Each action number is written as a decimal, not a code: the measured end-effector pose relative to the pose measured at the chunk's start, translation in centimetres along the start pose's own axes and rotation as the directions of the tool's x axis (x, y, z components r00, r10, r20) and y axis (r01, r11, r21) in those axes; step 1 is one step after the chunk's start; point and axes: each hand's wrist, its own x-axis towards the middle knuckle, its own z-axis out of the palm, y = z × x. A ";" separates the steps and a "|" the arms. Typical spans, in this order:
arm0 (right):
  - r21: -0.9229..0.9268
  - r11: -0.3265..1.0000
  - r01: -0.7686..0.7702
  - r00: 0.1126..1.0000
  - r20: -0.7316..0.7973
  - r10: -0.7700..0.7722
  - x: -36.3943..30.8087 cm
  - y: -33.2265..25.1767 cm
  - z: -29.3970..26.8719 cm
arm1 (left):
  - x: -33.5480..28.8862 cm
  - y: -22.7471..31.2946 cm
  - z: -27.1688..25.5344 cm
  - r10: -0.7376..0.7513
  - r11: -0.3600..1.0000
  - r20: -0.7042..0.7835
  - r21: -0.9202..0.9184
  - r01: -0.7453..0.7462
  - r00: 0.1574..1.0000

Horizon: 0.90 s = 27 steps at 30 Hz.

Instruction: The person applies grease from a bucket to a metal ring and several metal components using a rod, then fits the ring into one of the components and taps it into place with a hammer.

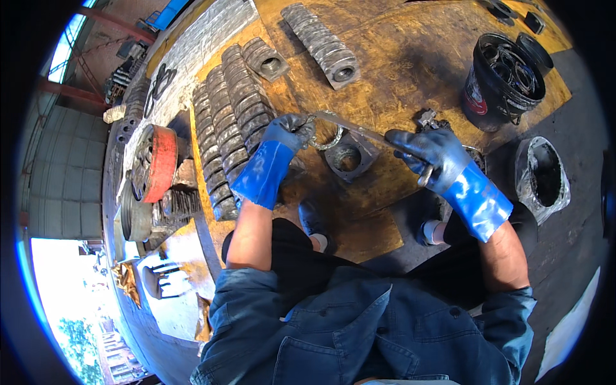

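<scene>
Your left hand (pixel 287 133) is closed on the left rim of the metal ring (pixel 339 137); your right hand (pixel 437 156) wraps round one end of a long flat tool (pixel 357 128), whose long axis slopes up-left toward the ring. The ring hangs nearer your left, above the yellow sheet (pixel 410 45), well in from its near edge.
</scene>
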 end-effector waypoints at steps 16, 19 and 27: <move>-0.324 0.926 0.193 0.979 0.003 -0.203 -0.6 1.9 1.6 | 0.3 -1.5 0.9 -0.048 0.993 0.056 0.109 0.042 0.997; -0.336 0.922 0.193 0.980 0.030 -0.195 -0.7 2.0 1.8 | 0.8 -2.9 1.1 0.062 0.985 0.061 0.159 -0.071 0.996; -0.261 0.957 0.126 0.992 0.012 -0.127 -0.6 2.0 1.9 | 1.2 -4.6 1.7 0.015 0.999 -0.009 -0.036 -0.015 1.000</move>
